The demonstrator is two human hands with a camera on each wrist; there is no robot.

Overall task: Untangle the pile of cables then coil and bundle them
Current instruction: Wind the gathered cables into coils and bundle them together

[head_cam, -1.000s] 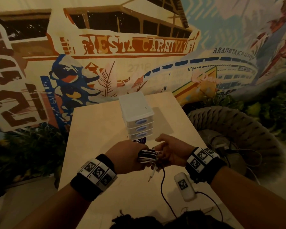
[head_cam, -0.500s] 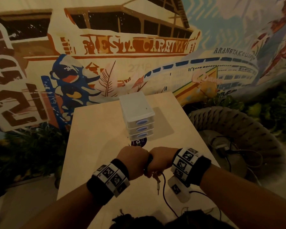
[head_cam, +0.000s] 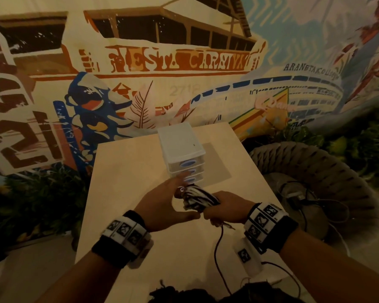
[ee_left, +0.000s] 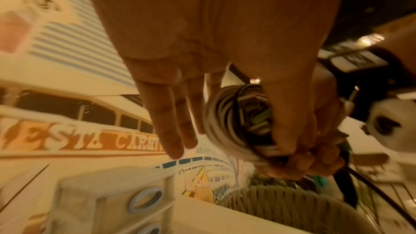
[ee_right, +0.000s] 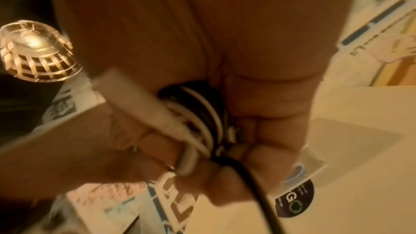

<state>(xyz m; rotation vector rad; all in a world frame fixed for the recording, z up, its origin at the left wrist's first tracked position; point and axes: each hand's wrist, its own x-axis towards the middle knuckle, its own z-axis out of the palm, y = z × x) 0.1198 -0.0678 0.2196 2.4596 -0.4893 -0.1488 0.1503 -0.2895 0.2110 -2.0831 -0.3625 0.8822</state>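
Note:
A coiled bundle of black and white cables (head_cam: 197, 198) is held above the light wooden table (head_cam: 127, 171). My right hand (head_cam: 224, 209) grips its near end, fingers curled round the coil (ee_right: 202, 113). My left hand (head_cam: 170, 201) is open beside the coil's left side, fingers straight (ee_left: 171, 122), with its thumb reaching toward the right fist. In the left wrist view the coil (ee_left: 234, 124) shows end-on, with several loops. A loose black cable (head_cam: 217, 248) trails from my right fist down to the table's near edge.
A white three-drawer box (head_cam: 182, 154) stands just behind the hands, with a round dark sticker (ee_right: 294, 200) on the table at its foot. A white adapter (head_cam: 246, 256) lies under my right wrist. A woven chair (head_cam: 319, 171) holding more cables sits to the right.
Half a second ago both fists were pressed together over the bundle. My left hand has since let go and spread open; the right hand keeps the coil, now pointing toward the drawers.

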